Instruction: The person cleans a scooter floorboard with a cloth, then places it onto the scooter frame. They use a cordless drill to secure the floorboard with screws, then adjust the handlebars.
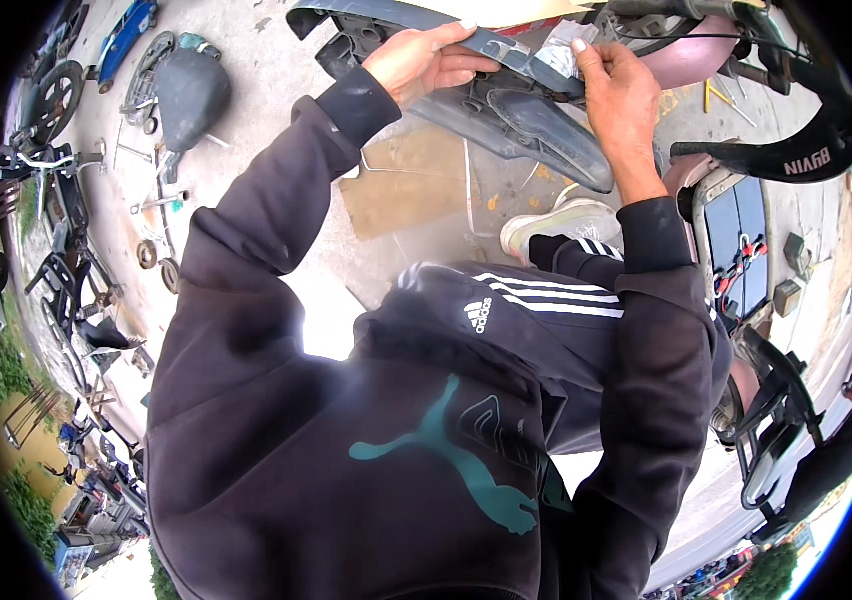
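Left hand (pixel 428 64) grips; right hand (pixel 622 100) pinches.

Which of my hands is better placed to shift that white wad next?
Your right hand, I'd judge: its thumb is on the white wad, while your left hand holds the dark strip farther left.

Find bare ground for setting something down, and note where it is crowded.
Bare: the concrete between the black seat and left hand; most of the brown sheet, between left sleeve and shoe. Crowded: by the right hand, with packet and dark strip; the picture's left edge, with wheel and bike parts.
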Motion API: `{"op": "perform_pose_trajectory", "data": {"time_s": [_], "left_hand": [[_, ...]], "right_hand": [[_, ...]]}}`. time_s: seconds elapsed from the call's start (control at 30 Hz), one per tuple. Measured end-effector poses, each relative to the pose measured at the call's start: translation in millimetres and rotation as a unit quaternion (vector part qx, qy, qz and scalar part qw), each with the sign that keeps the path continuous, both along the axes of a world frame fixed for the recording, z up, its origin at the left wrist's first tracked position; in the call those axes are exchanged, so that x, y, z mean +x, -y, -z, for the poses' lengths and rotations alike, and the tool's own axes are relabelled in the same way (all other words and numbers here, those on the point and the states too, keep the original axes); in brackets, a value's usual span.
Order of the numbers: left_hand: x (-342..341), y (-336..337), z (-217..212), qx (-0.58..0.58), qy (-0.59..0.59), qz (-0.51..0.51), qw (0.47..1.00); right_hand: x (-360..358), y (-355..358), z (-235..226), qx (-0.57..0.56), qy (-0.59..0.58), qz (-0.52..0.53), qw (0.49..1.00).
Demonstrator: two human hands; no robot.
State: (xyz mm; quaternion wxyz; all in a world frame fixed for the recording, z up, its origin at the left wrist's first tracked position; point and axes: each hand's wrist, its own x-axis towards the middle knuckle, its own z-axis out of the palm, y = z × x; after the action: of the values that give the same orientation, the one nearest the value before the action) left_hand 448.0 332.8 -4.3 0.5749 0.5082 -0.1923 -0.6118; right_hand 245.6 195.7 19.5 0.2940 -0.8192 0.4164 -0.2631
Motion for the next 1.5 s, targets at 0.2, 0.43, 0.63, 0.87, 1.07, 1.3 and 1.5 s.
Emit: {"op": "perform_pose_trajectory", "data": {"time_s": [0.2, 0.43, 0.63, 0.87, 1.07, 1.3, 1.5], "left_hand": [[5.8, -37.5, -4.4, -0.01, 0.049, -0.053, 0.997], [29.2, -34.1, -1.9, -0.01, 0.114, -0.049, 0.992], [23.3, -18.4, 35.1, 0.024, 0.084, -0.081, 0.993], [7.9, 8.2, 45.2, 0.034, 0.053, -0.028, 0.998], [9.8, -44.1, 77.5, 0.039, 0.029, 0.083, 0.995], [8.9, -128.3, 232.5, 0.261, 0.636, 0.157, 0.709], [9.9, -129.0, 239.7, 0.307, 0.594, 0.236, 0.706]], "right_hand": [[-37.4, 62.9, 8.8, 0.391, 0.218, 0.219, 0.867], [-93.6, 67.6, 78.1, 0.165, -0.095, 0.037, 0.981], [-50.4, 8.9, -9.4, 0.244, -0.2, -0.19, 0.93], [-59.4, -17.4, 53.5, -0.09, -0.348, -0.168, 0.918], [-64.6, -23.2, 71.8, -0.104, -0.361, -0.153, 0.914], [-69.5, -20.8, 77.8, -0.095, -0.353, -0.146, 0.919], [-73.0, -23.8, 83.2, -0.106, -0.35, -0.143, 0.919]]}}
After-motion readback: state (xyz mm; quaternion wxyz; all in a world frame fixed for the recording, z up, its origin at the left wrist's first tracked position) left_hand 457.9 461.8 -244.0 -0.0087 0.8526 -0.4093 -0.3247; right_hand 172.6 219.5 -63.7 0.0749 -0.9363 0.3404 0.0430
